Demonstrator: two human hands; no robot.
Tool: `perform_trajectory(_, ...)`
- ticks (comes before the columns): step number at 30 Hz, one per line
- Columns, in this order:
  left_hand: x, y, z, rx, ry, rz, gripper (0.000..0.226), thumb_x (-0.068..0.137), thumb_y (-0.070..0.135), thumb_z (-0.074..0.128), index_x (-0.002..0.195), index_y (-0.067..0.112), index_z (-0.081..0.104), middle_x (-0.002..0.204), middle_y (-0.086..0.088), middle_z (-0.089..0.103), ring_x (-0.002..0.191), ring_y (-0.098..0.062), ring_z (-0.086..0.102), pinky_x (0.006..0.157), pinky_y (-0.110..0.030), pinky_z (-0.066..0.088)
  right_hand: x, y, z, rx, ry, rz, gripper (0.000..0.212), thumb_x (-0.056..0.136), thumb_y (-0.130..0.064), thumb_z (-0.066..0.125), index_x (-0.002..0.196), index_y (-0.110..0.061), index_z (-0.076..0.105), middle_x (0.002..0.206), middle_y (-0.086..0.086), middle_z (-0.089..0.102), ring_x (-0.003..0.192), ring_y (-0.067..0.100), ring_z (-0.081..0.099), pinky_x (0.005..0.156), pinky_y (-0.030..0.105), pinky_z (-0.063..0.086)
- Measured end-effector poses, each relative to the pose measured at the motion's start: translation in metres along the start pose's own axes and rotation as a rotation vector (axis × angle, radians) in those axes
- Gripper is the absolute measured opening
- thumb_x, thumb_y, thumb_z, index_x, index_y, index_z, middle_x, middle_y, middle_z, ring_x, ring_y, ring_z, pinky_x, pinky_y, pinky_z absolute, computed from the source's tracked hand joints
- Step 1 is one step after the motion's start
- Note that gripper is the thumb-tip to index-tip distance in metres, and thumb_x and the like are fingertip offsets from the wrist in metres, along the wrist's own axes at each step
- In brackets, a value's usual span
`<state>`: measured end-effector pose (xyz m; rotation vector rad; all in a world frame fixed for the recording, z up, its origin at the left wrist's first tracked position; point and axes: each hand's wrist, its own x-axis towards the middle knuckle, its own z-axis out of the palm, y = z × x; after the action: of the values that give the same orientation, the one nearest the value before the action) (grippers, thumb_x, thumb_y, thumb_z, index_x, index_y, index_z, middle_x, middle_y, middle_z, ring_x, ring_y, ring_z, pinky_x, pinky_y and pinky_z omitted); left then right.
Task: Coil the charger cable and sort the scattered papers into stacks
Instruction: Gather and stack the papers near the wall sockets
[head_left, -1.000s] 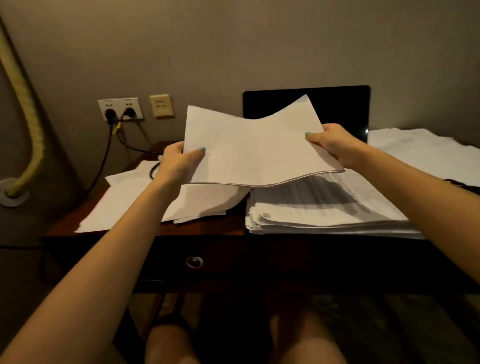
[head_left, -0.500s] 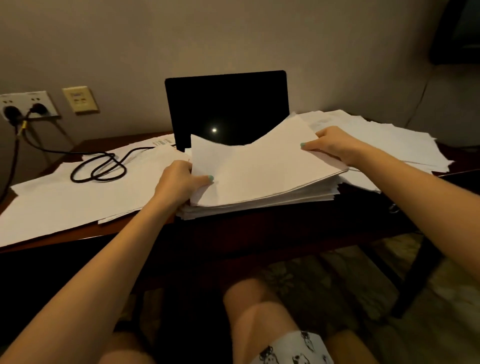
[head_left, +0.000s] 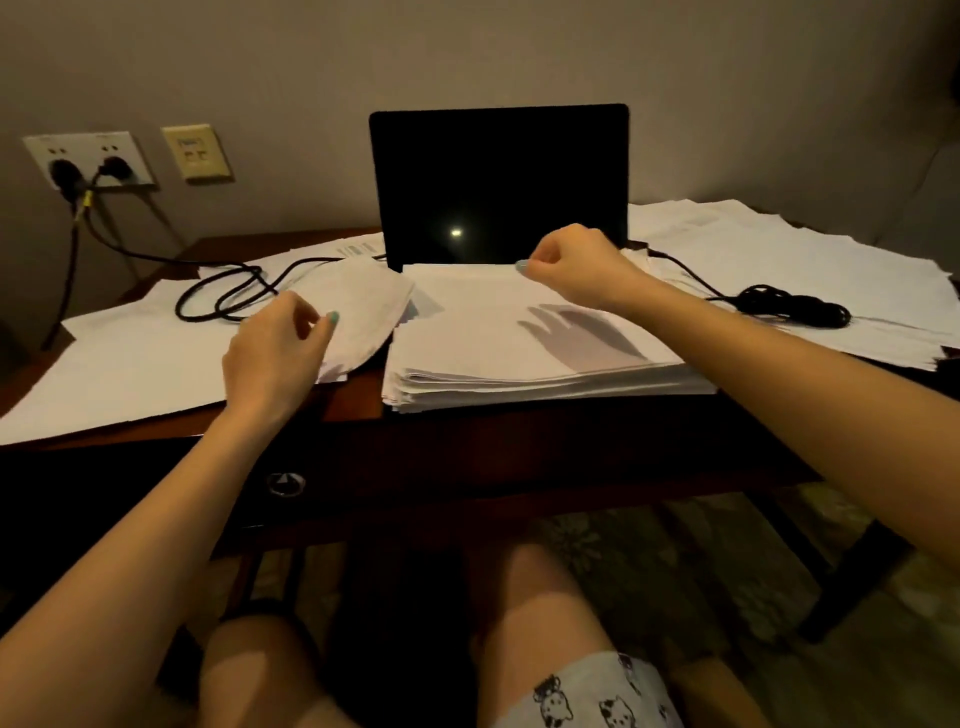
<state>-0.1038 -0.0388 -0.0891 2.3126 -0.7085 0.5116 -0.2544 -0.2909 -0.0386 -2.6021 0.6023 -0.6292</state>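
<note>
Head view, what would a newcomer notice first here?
The dark laptop stands centre back, with a thick paper stack right before it. The left hand grips curled sheets left of the stack; the right hand is curled at its far edge. A coiled cable lies on papers at right.
</note>
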Motion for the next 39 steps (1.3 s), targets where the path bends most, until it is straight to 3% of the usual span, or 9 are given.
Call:
perform_trajectory(3,0.013,-0.044,-0.014,0.061,-0.065,-0.044,0.038,0.093,0.046,0.054,0.108,0.011,0.062,0.114,-0.007,0.063,0.104,-0.024,0.055,0.081,-0.041,0.044,0.019,-0.043,0.035,0.028,-0.049,-0.042,0.053,0.098,-0.04,0.05,0.083,0.01,0.063,0.082,0.027,0.064,0.07,0.038,0.057,0.07,0.042,0.05)
perform_trajectory(6,0.025,-0.083,-0.033,0.155,-0.173,-0.127,0.052,0.089,0.057,0.053,0.119,0.016,0.061,0.126,-0.005,0.06,0.117,-0.026,0.053,0.093,-0.046,0.045,0.042,-0.08,0.067,0.039,-0.081,-0.05,0.049,0.097,-0.043,0.05,0.062,-0.009,0.049,0.057,0.007,0.048,0.052,0.02,0.046,0.057,0.029,0.04)
perform_trajectory(10,0.032,-0.132,-0.064,0.386,-0.193,-0.408,0.066,0.087,0.061,0.054,0.133,0.013,0.051,0.133,-0.013,0.054,0.121,-0.036,0.049,0.097,-0.048,0.045,0.066,-0.104,0.091,0.118,-0.202,0.004,0.041,0.09,-0.029,0.064,0.062,-0.012,0.04,0.056,0.005,0.049,0.037,0.008,0.052,0.045,0.016,0.046)
perform_trajectory(15,0.028,-0.168,-0.087,0.51,-0.222,-0.651,0.086,0.079,0.072,0.055,0.131,0.004,0.046,0.133,-0.02,0.048,0.124,-0.04,0.042,0.097,-0.049,0.04,0.079,-0.113,0.112,0.005,-0.193,0.031,0.019,0.083,-0.005,0.065,0.072,-0.007,0.05,0.07,0.008,0.052,0.064,0.023,0.054,0.054,0.029,0.047)
perform_trajectory(19,0.038,-0.176,-0.096,0.405,-0.205,-0.86,0.093,0.075,0.067,0.066,0.137,0.003,0.038,0.141,-0.023,0.04,0.129,-0.042,0.038,0.106,-0.054,0.036,0.083,-0.114,0.122,0.016,-0.13,-0.002,0.014,0.084,-0.002,0.061,0.072,-0.004,0.054,0.068,0.008,0.05,0.059,0.021,0.048,0.049,0.026,0.035)
perform_trajectory(23,0.039,-0.186,-0.101,0.252,-0.237,-0.894,0.067,0.076,0.057,0.072,0.11,0.002,0.055,0.113,-0.017,0.059,0.106,-0.037,0.054,0.097,-0.051,0.045,0.085,-0.114,0.123,0.072,-0.063,-0.023,0.02,0.084,0.001,0.055,0.066,-0.006,0.051,0.068,0.012,0.048,0.058,0.021,0.045,0.048,0.025,0.032)
perform_trajectory(27,0.032,-0.19,-0.108,0.02,-0.189,-0.849,0.031,0.083,0.028,0.074,0.102,0.006,0.064,0.113,-0.014,0.06,0.108,-0.031,0.051,0.097,-0.048,0.046,0.083,-0.118,0.116,0.253,-0.04,0.011,0.017,0.093,-0.003,0.048,0.088,0.005,0.062,0.092,0.019,0.065,0.072,0.028,0.066,0.05,0.025,0.053)
perform_trajectory(34,0.013,-0.189,-0.123,0.185,-0.257,-0.908,0.088,0.068,0.062,0.074,0.126,0.002,0.046,0.132,-0.021,0.049,0.12,-0.041,0.047,0.101,-0.057,0.041,0.06,-0.119,0.099,0.316,-0.367,0.11,0.026,0.084,0.003,0.066,0.109,0.006,0.057,0.103,0.021,0.064,0.076,0.03,0.069,0.068,0.036,0.06)
perform_trajectory(39,-0.018,-0.191,-0.132,-0.159,-0.074,-0.984,0.098,0.077,0.043,0.077,0.149,0.007,0.019,0.151,-0.017,0.027,0.134,-0.039,0.035,0.106,-0.052,0.038,0.048,-0.122,0.103,0.364,-0.2,0.075,0.016,0.083,0.008,0.057,0.097,0.0,0.055,0.103,0.023,0.061,0.069,0.027,0.064,0.058,0.032,0.059)
